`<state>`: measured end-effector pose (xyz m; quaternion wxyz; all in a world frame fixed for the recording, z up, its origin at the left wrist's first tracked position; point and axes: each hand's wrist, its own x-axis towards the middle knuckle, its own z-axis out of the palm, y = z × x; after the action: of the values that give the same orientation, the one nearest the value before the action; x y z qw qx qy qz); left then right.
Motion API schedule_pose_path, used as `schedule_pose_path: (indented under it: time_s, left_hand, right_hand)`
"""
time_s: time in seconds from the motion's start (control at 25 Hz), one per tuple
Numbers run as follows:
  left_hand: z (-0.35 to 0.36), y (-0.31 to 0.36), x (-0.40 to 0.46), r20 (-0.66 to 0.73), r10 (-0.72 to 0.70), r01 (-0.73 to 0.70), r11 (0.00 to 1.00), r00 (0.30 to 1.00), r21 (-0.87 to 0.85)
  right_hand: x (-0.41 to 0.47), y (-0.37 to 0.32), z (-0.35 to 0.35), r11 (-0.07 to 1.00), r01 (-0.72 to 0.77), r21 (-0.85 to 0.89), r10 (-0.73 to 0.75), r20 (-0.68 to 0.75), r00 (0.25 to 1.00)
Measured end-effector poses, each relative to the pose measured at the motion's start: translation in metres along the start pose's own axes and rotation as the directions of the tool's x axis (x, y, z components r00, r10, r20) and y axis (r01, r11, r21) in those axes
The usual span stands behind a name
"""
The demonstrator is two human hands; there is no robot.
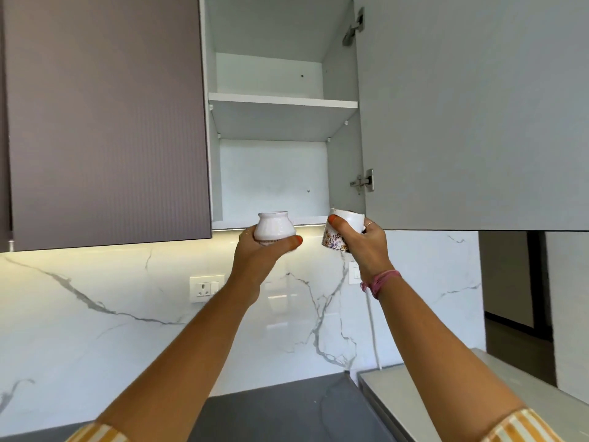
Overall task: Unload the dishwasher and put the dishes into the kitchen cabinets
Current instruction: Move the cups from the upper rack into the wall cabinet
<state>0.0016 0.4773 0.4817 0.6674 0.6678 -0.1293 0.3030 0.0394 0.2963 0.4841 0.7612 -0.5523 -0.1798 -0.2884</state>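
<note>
My yellow-and-white striped sleeves (522, 425) sit at the bottom edge, and both my forearms reach up and away from me over the dark grey counter (287, 409). A pink thread band (381, 282) is tied round my right wrist.

My left hand (258, 253) holds a small white round-bellied ceramic pot (274, 229) upright, its grip curled round the lower body from beneath with the thumb pressed across the front. My right hand (363, 244) holds a white ceramic cup with a floral print (342, 231), tilted, its grip wrapped round the side with the thumb on the rim. The two pieces are near each other but apart, both raised to just in front of the bottom edge of the open white wall cabinet (280, 173).

Behind them runs the white marble-patterned backsplash (127, 298) with a white wall socket (206, 288). Higher up, the cabinet's white middle shelf (283, 102) is bare, its pale grey open door (471, 116) hangs to the right, and a closed brown ribbed door (105, 122) lies to the left.
</note>
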Motion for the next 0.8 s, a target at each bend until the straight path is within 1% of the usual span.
schedule_pose_path:
  time_s: [0.12, 0.2, 0.36, 0.48, 0.6, 0.68, 0.8]
  left_hand:
    - [-0.014, -0.007, 0.041, -0.066, -0.013, 0.015, 0.999, 0.998, 0.030]
    - [-0.019, -0.012, 0.065, -0.093, -0.008, 0.013, 0.999, 0.996, 0.044]
    - [-0.033, -0.021, 0.116, -0.127, 0.062, -0.049, 0.994, 0.990, 0.100]
    - [-0.039, -0.028, 0.150, -0.160, 0.084, -0.063, 0.989, 0.984, 0.134]
    - [-0.039, -0.043, 0.191, -0.174, 0.101, -0.064, 0.976, 0.979, 0.206]
    - [-0.038, -0.052, 0.214, -0.203, 0.115, -0.061, 0.966, 0.972, 0.252]
    - [-0.035, -0.061, 0.240, -0.240, 0.135, -0.028, 0.915, 0.961, 0.402]
  right_hand:
    - [0.027, 0.021, 0.033, 1.000, 0.000, 0.018, 0.000, -0.002, 1.000]
    - [0.048, 0.032, 0.051, 1.000, 0.002, -0.015, -0.002, 0.008, 1.000]
    - [0.096, 0.052, 0.083, 0.997, 0.045, -0.062, -0.042, 0.048, 0.998]
    - [0.131, 0.064, 0.100, 0.994, 0.071, -0.080, -0.063, 0.092, 0.994]
    - [0.173, 0.076, 0.116, 0.985, 0.105, -0.137, -0.089, 0.120, 0.989]
    - [0.196, 0.083, 0.126, 0.978, 0.124, -0.166, -0.096, 0.167, 0.981]
    - [0.221, 0.094, 0.136, 0.945, 0.161, -0.284, -0.084, 0.265, 0.961]
